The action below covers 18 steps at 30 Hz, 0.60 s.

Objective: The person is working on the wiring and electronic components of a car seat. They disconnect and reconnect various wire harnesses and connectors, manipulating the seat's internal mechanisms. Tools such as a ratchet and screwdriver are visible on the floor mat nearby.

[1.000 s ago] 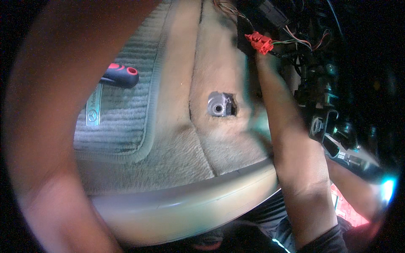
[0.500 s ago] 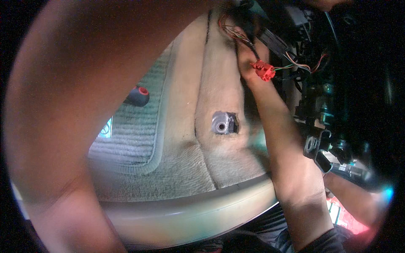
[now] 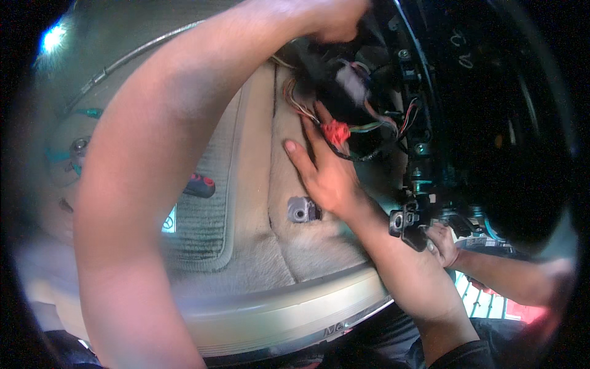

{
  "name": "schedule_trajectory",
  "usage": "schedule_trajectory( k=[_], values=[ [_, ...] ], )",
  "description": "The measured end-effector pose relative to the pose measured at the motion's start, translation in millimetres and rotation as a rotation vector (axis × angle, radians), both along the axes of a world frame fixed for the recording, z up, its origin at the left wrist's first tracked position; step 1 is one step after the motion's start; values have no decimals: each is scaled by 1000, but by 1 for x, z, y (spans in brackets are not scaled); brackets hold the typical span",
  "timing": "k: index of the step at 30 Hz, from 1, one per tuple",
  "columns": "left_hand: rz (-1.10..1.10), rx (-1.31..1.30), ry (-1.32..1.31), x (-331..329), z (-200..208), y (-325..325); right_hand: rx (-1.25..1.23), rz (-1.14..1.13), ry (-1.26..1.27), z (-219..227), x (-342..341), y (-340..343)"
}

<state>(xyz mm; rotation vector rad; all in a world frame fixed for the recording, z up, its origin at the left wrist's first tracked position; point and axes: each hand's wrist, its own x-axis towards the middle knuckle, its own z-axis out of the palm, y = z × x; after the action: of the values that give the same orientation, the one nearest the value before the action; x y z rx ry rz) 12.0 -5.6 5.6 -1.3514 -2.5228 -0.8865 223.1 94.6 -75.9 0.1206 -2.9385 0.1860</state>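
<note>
While the left arm crosses the view from lower left, the left hand (image 3: 335,18) is up at the top among dark trim and a grey plug (image 3: 351,81); it is blurred, and I cannot tell whether its grip is closed on anything. The right hand (image 3: 329,175) lies against the beige carpet (image 3: 258,203), fingers spread apart and stretched toward a red connector (image 3: 335,132), which hangs in a bundle of coloured wires (image 3: 375,126) just at the fingertips; whether they pinch it I cannot tell. A grey metal mount (image 3: 300,210) sits in the carpet just beside the heel of that hand. A red-and-black screwdriver (image 3: 200,184) lies on the ribbed mat (image 3: 196,234), well apart. Another person's hand (image 3: 444,243) touches a black bracket (image 3: 409,224) at lower right.
</note>
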Motion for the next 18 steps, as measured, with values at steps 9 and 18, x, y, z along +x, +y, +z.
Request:
schedule_trajectory(
  k=[9,18],
  values=[
    [-130,-46,-380,-26,-34,4,-228,176,-27,67,30,-16],
    [-152,-68,-448,-19,-22,-4,37,-237,240,27,-29,-5]
  ],
)
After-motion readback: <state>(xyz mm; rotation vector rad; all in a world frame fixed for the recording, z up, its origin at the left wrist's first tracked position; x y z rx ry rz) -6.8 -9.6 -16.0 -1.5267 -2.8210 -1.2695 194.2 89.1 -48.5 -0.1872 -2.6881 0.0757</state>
